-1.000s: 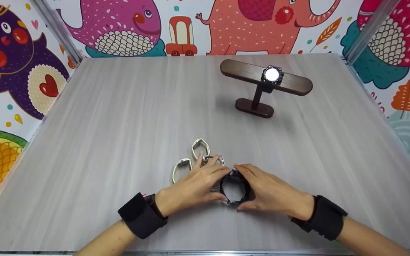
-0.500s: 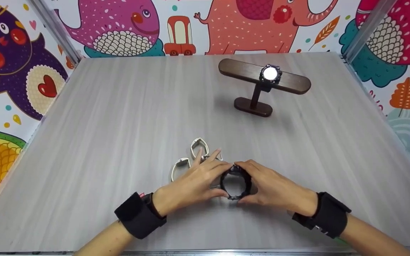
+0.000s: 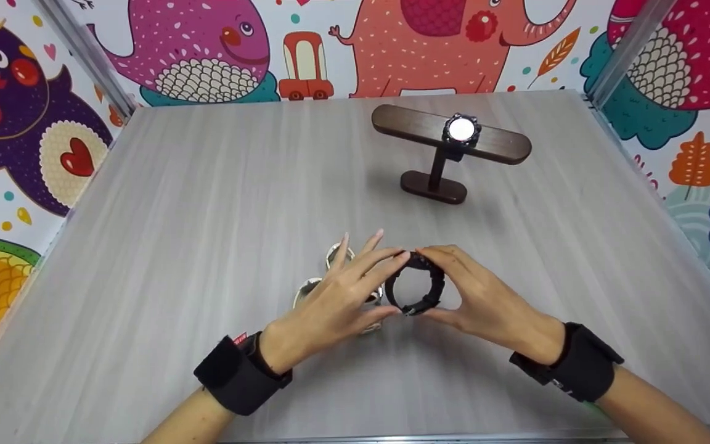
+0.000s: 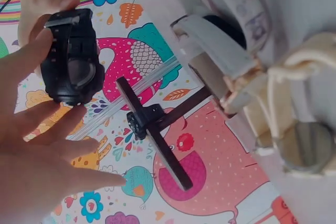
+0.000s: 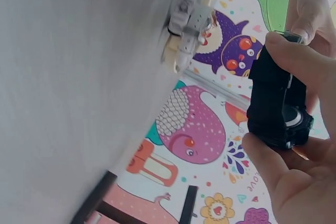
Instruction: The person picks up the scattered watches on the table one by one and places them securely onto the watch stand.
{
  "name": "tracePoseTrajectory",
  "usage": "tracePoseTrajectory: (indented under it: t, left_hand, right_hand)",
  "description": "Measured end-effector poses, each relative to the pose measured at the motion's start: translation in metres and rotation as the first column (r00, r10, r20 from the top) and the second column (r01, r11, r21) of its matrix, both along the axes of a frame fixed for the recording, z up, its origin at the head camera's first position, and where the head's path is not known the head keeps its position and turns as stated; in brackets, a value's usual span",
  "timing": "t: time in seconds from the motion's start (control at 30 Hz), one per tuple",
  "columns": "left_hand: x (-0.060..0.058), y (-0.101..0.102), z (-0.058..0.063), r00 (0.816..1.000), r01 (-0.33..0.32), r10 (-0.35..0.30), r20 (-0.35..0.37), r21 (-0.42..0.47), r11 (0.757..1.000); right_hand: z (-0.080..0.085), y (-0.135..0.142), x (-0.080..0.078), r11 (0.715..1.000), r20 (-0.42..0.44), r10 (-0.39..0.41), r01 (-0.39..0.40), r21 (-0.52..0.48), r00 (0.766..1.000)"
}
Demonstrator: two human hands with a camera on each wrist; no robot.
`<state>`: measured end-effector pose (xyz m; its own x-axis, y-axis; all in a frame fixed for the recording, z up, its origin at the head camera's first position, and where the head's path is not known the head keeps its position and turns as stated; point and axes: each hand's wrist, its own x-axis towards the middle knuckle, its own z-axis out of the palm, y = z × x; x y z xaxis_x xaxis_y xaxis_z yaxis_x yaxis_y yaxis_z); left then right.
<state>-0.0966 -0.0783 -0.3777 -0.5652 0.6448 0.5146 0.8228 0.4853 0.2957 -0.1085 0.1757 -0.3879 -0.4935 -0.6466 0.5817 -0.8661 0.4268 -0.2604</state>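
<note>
A black watch (image 3: 437, 285), its strap looped into a ring, is held between my two hands over the table. My left hand (image 3: 333, 296) pinches its left side with thumb and index finger, the other fingers spread outward. Thumb and fingertips of my right hand (image 3: 495, 299) grip the opposite side. In the left wrist view the watch (image 4: 72, 59) appears edge-on between both hands; the right wrist view shows the strap of this watch (image 5: 273, 95) under my right thumb. Behind my left hand stand several pale watches (image 4: 305, 148), partly hidden in the head view.
Farther back stands a dark wooden T-shaped display stand (image 3: 401, 118) with another black watch (image 3: 461, 130) fastened round its bar, its face shining white. Cartoon-printed walls (image 3: 207, 43) border the grey wood-grain table (image 3: 207, 203) at the back and sides.
Both hands have lifted the black watch and carried it slightly away from my body. My left fingers now cover more of the pale watches. The head view has shifted a little.
</note>
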Motion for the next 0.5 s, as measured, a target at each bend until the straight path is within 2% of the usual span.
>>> tracePoseTrajectory:
  t: [0.2, 0.5]
  left_hand:
    - [-0.001, 0.001, 0.003, 0.998, -0.023, 0.024, -0.055, 0.024, 0.999]
    - [-0.004, 0.004, 0.011, 0.998, -0.06, 0.061, 0.0, 0.123, 0.991]
  right_hand:
    - [0.003, 0.0, 0.0, 0.999, -0.078, -0.05, 0.049, -0.011, 0.996]
    - [0.011, -0.001, 0.002, 0.993, -0.196, -0.101, 0.087, -0.079, 0.975]
